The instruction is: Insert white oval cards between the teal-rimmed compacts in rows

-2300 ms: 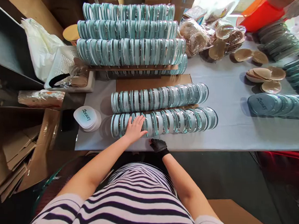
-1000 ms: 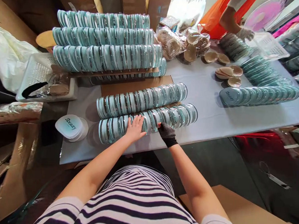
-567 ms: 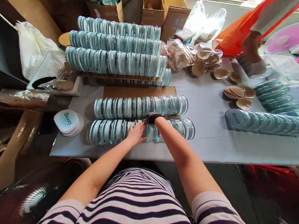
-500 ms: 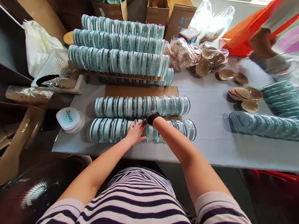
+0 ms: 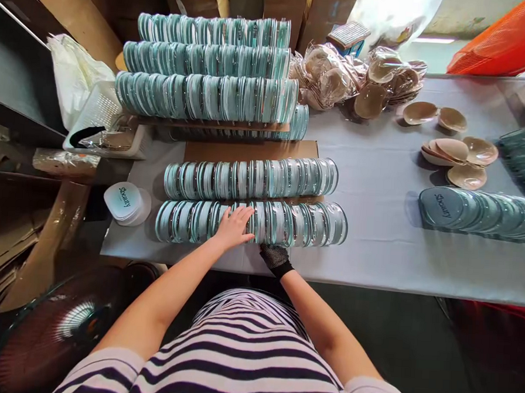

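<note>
My left hand (image 5: pixel 236 225) lies with its fingers spread across the top of the front row of clear, teal-edged rounded pieces (image 5: pixel 318 224), which stand on edge, pressed face to face. What exactly these pieces are I cannot make out. Wearing a black mesh glove, my right hand (image 5: pixel 275 258) is low against the near side of the same row; its fingertips are hidden or too dark to read. Just behind runs a second similar row (image 5: pixel 246 178), on brown cardboard (image 5: pixel 251 151). White rounded cards printed "beauty" (image 5: pixel 124 202) are piled left of the front row.
More rows of the clear pieces (image 5: pixel 206 97) rest on a raised board at the back. Wrapped beige bowl-shaped pieces (image 5: pixel 334 77) and loose ones (image 5: pixel 452 151) sit toward the right. Another row (image 5: pixel 486 213) lies far right. A white basket (image 5: pixel 137 146) stands left; a fan (image 5: pixel 62 332) is below.
My right hand has come from the gap between the two near rows to the near side of the front row. My left hand stays on that row. The co-worker's arm has left view.
</note>
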{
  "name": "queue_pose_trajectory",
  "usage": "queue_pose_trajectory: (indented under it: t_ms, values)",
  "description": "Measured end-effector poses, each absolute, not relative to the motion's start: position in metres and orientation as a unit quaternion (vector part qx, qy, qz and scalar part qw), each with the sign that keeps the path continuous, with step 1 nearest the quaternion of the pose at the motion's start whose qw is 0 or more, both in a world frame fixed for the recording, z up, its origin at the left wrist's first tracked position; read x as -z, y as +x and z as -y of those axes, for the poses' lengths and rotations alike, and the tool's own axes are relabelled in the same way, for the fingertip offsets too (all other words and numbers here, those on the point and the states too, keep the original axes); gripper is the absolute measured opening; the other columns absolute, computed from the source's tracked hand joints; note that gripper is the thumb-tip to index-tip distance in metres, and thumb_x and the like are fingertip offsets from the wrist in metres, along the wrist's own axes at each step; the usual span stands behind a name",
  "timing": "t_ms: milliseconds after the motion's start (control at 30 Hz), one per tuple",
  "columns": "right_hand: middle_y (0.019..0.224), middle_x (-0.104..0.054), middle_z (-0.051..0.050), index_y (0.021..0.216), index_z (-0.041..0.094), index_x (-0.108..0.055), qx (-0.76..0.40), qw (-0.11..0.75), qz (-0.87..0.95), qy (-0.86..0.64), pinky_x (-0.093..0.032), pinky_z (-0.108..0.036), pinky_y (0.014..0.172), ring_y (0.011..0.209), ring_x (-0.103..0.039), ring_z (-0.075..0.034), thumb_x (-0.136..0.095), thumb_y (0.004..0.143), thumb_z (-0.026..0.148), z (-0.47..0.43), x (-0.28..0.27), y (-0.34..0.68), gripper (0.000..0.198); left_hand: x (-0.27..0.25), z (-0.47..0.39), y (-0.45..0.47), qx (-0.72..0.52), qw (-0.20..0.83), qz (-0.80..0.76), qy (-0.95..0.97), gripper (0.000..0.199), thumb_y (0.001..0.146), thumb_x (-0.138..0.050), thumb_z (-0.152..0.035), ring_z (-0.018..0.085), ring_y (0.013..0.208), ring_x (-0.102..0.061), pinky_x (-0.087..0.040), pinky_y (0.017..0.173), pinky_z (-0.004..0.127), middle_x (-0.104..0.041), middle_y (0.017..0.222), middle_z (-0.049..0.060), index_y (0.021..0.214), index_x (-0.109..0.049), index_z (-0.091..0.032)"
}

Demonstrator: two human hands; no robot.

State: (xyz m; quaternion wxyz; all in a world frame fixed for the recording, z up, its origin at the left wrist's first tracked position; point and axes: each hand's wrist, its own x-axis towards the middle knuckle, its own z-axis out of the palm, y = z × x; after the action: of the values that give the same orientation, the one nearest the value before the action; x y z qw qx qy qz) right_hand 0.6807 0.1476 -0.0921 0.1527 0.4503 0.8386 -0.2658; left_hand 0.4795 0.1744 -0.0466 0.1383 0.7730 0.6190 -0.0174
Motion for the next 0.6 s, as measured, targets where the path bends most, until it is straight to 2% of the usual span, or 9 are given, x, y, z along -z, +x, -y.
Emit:
queue_pose_trajectory:
  t_ms: [133,233,333,400,467,600]
  values:
    - [0.105,-0.071,-0.011,0.11,0.024,-0.07,0.264,0.114,-0.838,0.464,-0.05,-0.034,0.082,0.096,-0.066,-0.026,-0.034,0.098,0.041,-0.163,0.076,0.691,0.041,0.042,-0.173,0.485,0.018,0.141,-0.621,0.77,0.081,0.084,-0.057,-0.051,0.027,0.147,-0.02,-0.012,0.119,0.054,-0.031,0.157,0.007,0.152,-0.025,-0.023]
    - [0.113,-0.068,-0.012,0.12,0.022,-0.065,0.216,0.055,-0.822,0.523,-0.048,-0.033,0.084,0.101,-0.065,-0.024,-0.032,0.099,0.04,-0.207,0.039,0.701,0.043,0.041,-0.175,0.504,-0.003,0.126,-0.611,0.781,0.084,0.085,-0.055,-0.051,0.028,0.148,-0.013,-0.006,0.12,0.055,-0.025,0.159,0.01,0.153,-0.022,-0.017]
    - [0.116,-0.066,-0.017,0.117,0.014,-0.066,0.162,0.116,-0.811,0.55,-0.047,-0.034,0.088,0.106,-0.062,-0.026,-0.047,0.093,0.033,-0.27,0.007,0.693,0.036,0.044,-0.181,0.528,-0.006,0.123,-0.588,0.8,0.081,0.087,-0.053,-0.051,0.028,0.148,-0.014,-0.008,0.119,0.056,-0.024,0.159,0.01,0.153,-0.021,-0.017]
    - [0.109,-0.069,-0.019,0.109,0.008,-0.069,0.185,0.2,-0.81,0.519,-0.048,-0.032,0.087,0.1,-0.065,-0.024,-0.051,0.091,0.026,-0.307,-0.003,0.675,0.031,0.047,-0.185,0.537,0.002,0.126,-0.576,0.808,0.077,0.088,-0.052,-0.05,0.028,0.147,-0.019,-0.011,0.119,0.056,-0.026,0.158,0.009,0.153,-0.024,-0.02]
    - [0.102,-0.071,-0.017,0.102,0.005,-0.071,0.213,0.244,-0.809,0.491,-0.049,-0.03,0.084,0.093,-0.066,-0.021,-0.053,0.088,0.022,-0.331,-0.004,0.655,0.028,0.051,-0.188,0.54,0.005,0.125,-0.571,0.811,0.074,0.088,-0.052,-0.05,0.028,0.146,-0.022,-0.012,0.118,0.056,-0.029,0.157,0.008,0.152,-0.027,-0.022]
    - [0.105,-0.071,-0.016,0.098,0.011,-0.073,0.225,0.218,-0.821,0.478,-0.046,-0.034,0.091,0.101,-0.064,-0.025,-0.06,0.083,0.018,-0.332,-0.002,0.643,0.021,0.053,-0.189,0.537,-0.007,0.124,-0.573,0.81,0.076,0.087,-0.052,-0.053,0.028,0.145,-0.025,-0.012,0.118,0.055,-0.033,0.155,0.009,0.151,-0.028,-0.02]
